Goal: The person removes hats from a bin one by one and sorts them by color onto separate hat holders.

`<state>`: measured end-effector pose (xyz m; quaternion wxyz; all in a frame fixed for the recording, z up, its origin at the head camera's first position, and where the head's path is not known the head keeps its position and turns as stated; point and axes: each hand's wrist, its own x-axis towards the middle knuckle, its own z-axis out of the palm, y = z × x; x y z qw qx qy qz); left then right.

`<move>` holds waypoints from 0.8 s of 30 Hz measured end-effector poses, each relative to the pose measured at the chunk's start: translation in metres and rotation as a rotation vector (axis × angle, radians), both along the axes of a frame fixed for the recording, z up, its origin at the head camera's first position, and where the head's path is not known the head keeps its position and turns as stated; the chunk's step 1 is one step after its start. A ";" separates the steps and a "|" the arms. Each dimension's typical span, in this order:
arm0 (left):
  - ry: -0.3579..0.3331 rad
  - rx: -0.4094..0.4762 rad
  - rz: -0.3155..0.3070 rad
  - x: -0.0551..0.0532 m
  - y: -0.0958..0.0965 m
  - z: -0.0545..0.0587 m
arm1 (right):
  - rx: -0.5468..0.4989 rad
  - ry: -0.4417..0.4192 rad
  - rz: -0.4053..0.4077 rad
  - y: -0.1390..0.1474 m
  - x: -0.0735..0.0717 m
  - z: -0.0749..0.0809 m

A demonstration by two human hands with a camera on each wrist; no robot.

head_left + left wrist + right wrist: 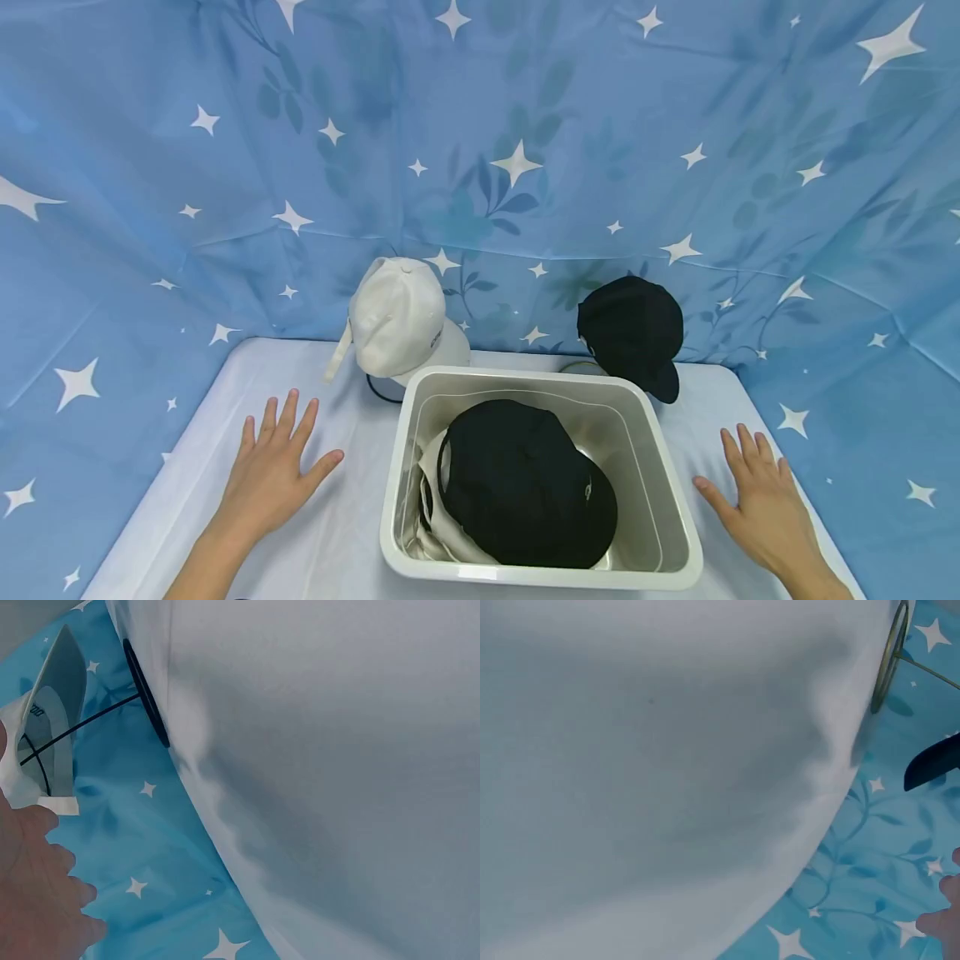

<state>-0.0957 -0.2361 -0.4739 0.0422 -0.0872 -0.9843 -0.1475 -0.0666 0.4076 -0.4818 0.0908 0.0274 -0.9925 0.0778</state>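
My left hand [273, 471] hovers or rests palm down over the table, left of a pale plastic bin [675, 500]; its fingers are spread and hold nothing. On the bin's other side my right hand [765, 504] is also spread, with nothing in it. Inside the bin a black cap [517, 483] lies on top, brim to the right, and white or cream fabric [453, 533] shows beneath it. Behind the bin, a white cap [401, 321] sits on a stand at the left and another black cap [633, 329] at the right.
The white-covered table [330, 517] ends against a blue curtain [480, 167] with white stars. A dark round stand base [146, 694] supports the white cap on a thin rod. Under the black cap, the stand has a gold-coloured ring base [890, 660].
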 end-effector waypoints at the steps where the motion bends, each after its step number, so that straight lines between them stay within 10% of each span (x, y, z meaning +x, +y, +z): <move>1: 0.004 -0.001 0.000 0.000 0.000 0.001 | 0.001 0.004 0.004 0.001 0.000 0.002; 24: 0.127 0.027 -0.049 0.011 0.013 0.035 | -0.015 0.155 0.132 -0.015 0.006 0.049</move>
